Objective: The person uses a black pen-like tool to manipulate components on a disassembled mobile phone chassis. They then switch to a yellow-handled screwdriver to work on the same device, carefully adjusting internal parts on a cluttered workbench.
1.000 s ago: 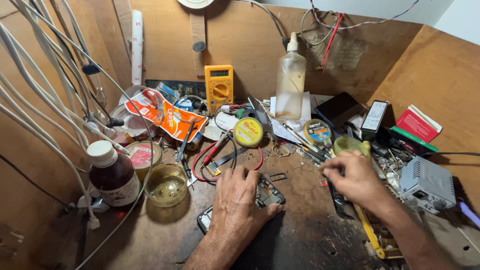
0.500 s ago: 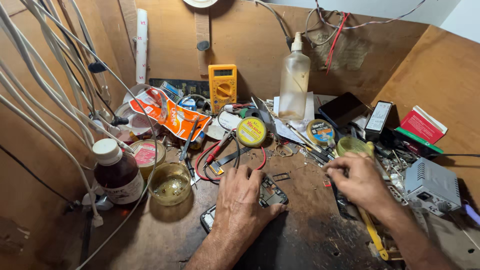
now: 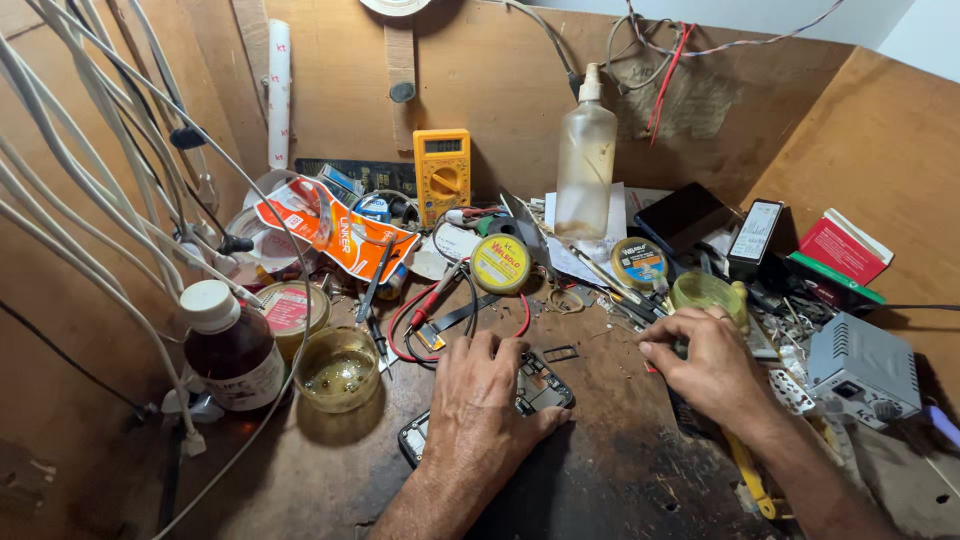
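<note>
left hand lies flat, pressing an opened phone on the near counter; right hand curls, contents unclear; orange packet far left, red box far right

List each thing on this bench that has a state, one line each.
Opened phone: back off, insides bare, under left hand.
Right hand: on the clutter, grip unclear.
Brown bottle: capped, upright.
Spray bottle: upright, nearly empty.
Glass cup: open, some liquid.
Multimeter: leaning, screen blank.
</note>
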